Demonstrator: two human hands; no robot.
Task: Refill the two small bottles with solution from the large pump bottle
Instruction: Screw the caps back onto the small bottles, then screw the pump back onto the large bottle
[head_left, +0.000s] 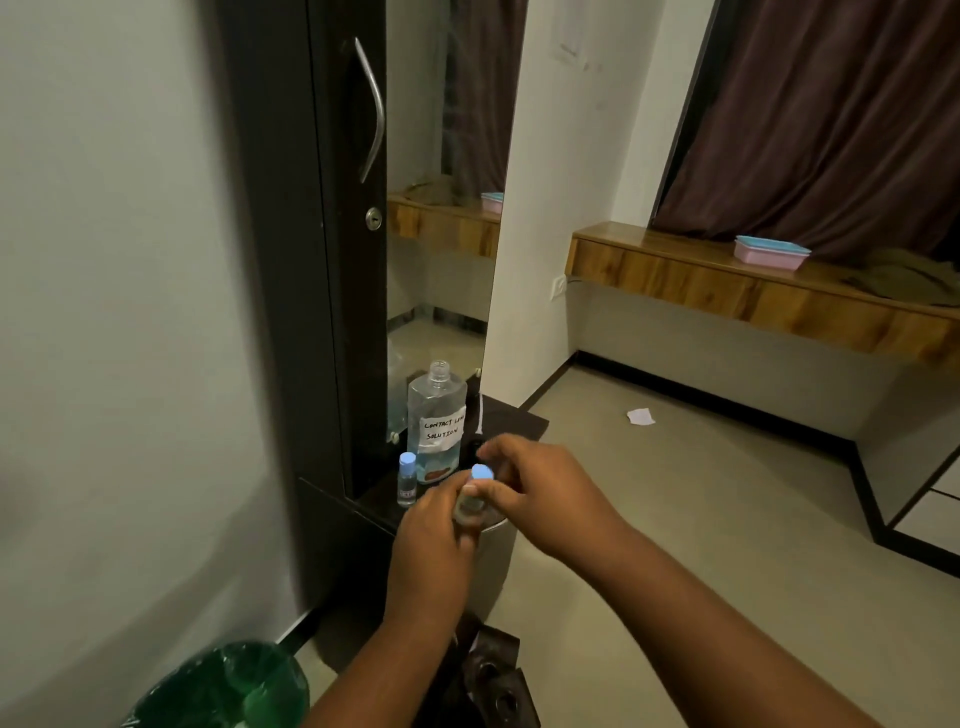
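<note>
Dark shelf (511, 421) beside the wardrobe mirror: above its front edge, the left hand (434, 540) grips a small clear bottle (467, 506) upright; directly over its mouth, the right hand (530, 480) pinches its pale-blue cap (481, 473), likely for screwing on.

Head view, looking forward and down
One wide-angle camera sits close above the hands (483, 499), facing the dark surface (514, 423) ahead.

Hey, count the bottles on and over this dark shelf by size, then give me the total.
Large clear labelled bottle, uncapped: 1
Small clear bottles with blue caps: 2, one standing, one held in the left hand
Total: 3
</note>
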